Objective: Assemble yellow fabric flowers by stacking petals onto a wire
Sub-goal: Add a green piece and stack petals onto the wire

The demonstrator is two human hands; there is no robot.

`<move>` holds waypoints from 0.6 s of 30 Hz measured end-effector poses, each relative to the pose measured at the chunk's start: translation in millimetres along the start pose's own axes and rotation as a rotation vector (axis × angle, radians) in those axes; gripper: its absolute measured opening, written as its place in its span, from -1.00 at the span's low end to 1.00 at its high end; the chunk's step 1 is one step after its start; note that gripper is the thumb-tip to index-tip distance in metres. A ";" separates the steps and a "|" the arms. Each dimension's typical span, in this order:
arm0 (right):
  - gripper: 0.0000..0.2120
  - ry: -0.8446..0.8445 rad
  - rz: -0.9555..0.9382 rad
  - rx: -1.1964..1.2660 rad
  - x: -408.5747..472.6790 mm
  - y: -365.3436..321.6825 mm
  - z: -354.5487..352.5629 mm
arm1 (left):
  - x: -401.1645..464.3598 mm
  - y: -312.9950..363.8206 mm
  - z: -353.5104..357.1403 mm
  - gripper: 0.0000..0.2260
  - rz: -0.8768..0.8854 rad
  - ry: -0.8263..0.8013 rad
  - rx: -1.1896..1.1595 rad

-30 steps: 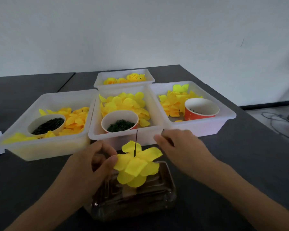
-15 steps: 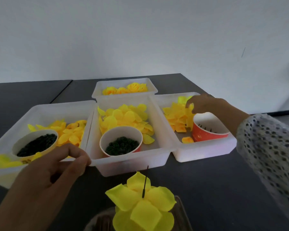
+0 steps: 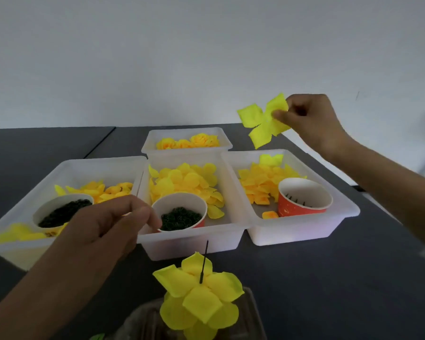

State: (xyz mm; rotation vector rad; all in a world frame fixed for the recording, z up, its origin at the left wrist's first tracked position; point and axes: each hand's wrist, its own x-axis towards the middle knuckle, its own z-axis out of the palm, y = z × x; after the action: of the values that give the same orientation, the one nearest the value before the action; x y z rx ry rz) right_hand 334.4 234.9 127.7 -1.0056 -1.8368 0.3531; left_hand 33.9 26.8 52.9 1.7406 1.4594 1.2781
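Observation:
A thin black wire [image 3: 204, 261] stands upright at the bottom centre, with stacked yellow fabric petals [image 3: 199, 298] threaded on it. My right hand [image 3: 309, 121] is raised above the right tray and pinches a yellow four-lobed petal piece [image 3: 263, 120] in the air. My left hand [image 3: 106, 229] hovers in front of the left and middle trays with its fingers curled and its fingertips together; nothing shows between them.
Three white trays [image 3: 302, 231] in a row hold loose yellow petals and paper cups: two with dark green rings [image 3: 179, 218], one red cup [image 3: 302, 200] with dark pins. A fourth tray [image 3: 187, 143] behind holds finished flowers. A clear holder [image 3: 253, 312] sits under the wire.
My right hand has lifted out of the right tray with a petal piece pinched in it. My left hand has stayed near the trays. The view has tilted slightly up.

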 end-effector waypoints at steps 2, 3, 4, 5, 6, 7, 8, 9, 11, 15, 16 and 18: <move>-0.89 0.131 -0.247 -0.014 -38.8 -44.9 -1.2 | -0.5 23.4 12.1 -0.61 -0.026 -0.104 -0.151; -0.92 0.175 -0.404 -0.068 -59.1 -64.6 -2.9 | -0.6 37.5 17.9 -0.55 -0.085 -0.186 -0.258; -0.91 0.207 -0.569 -0.140 -79.5 -82.9 -5.1 | -0.9 52.2 23.7 -0.47 -0.164 -0.274 -0.350; -0.90 0.224 -0.713 -0.221 -96.7 -97.0 -7.5 | -1.6 65.2 28.9 -0.42 -0.234 -0.349 -0.407; -0.88 0.232 -0.812 -0.307 -112.2 -107.4 -9.4 | -3.0 76.3 33.8 -0.39 -0.280 -0.398 -0.442; -0.87 0.236 -0.868 -0.383 -124.4 -114.2 -10.4 | -4.7 83.8 37.6 -0.38 -0.296 -0.418 -0.461; -0.87 0.228 -0.893 -0.433 -134.3 -119.7 -9.4 | -7.5 90.2 40.3 -0.41 -0.297 -0.400 -0.473; -0.88 0.216 -0.916 -0.462 -143.0 -123.1 -7.5 | -10.4 94.6 42.3 -0.49 -0.279 -0.357 -0.456; -0.91 0.171 -0.947 -0.480 -158.9 -124.2 -3.0 | -16.3 97.2 44.0 -0.64 -0.208 -0.263 -0.341; -0.63 -0.041 -0.512 -0.170 -175.5 -117.8 3.7 | -19.8 91.1 42.2 -0.64 -0.120 -0.174 -0.175; -0.66 -0.094 -0.288 0.005 -177.1 -117.2 5.1 | -20.5 90.0 41.7 -0.62 -0.118 -0.163 -0.178; -0.85 -0.275 0.263 0.425 -170.7 -118.4 9.1 | -20.4 86.9 40.2 -0.62 -0.111 -0.133 -0.169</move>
State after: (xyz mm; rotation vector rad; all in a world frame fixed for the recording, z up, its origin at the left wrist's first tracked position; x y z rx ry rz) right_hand 300.7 32.9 91.8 -0.9284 -1.7611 1.0389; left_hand 109.2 -9.7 103.6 1.5800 1.3143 1.1692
